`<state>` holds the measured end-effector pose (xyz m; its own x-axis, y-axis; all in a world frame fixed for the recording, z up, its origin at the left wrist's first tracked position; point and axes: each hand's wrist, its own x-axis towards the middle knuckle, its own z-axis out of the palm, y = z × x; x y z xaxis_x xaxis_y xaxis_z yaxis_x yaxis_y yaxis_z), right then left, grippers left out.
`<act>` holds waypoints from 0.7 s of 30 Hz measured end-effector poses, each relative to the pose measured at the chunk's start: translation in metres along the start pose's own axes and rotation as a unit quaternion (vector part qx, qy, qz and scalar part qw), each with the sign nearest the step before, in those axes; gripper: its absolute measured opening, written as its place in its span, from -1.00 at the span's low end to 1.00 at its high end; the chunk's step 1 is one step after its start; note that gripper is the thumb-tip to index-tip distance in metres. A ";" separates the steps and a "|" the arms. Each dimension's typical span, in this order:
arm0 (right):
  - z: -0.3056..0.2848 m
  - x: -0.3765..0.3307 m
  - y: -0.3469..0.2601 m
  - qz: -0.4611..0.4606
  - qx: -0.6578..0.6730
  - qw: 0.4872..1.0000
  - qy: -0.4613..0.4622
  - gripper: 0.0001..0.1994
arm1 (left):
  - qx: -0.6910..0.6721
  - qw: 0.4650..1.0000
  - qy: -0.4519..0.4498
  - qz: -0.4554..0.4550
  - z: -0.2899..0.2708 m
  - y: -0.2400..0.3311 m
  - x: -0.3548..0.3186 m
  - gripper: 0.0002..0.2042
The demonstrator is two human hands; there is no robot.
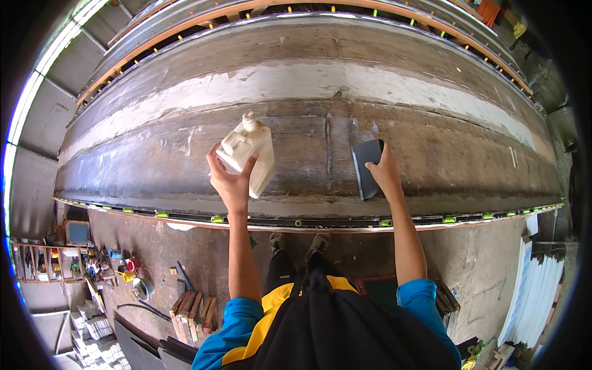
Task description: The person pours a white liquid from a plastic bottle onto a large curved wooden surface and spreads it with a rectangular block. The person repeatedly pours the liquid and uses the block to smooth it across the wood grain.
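My left hand (231, 186) is closed around the side of an off-white plastic jug (259, 151) with a narrow neck and a moulded handle. The jug is tilted over the near part of a long, stained brown worktop (431, 142). To the right, my right hand (388, 174) grips a dark grey sheet, apparently sandpaper (365, 161), by its right edge with the thumb on top. The sheet lies on or just over the worktop. Whether it is wrapped round a block I cannot tell.
Green clips (217, 219) line the worktop's near edge. A pale white band (290, 80) runs across the surface. Behind stands a rail with orange pegs (211, 25). On the floor are a wooden stack (194, 311), buckets (143, 287) and pale sheets (533, 302).
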<state>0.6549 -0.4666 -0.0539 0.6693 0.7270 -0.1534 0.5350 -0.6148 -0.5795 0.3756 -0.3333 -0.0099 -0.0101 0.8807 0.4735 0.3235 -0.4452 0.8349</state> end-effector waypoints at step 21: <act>0.047 0.046 -0.079 0.009 0.114 0.993 -0.010 -0.41 | -0.001 0.999 0.023 -0.022 -0.036 -0.063 0.050 -0.40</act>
<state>0.6191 -0.3704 -0.0531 0.6659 0.7238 -0.1808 0.3900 -0.5444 -0.7427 0.3203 -0.2673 -0.0292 -0.0682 0.8910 0.4489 0.3193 -0.4068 0.8559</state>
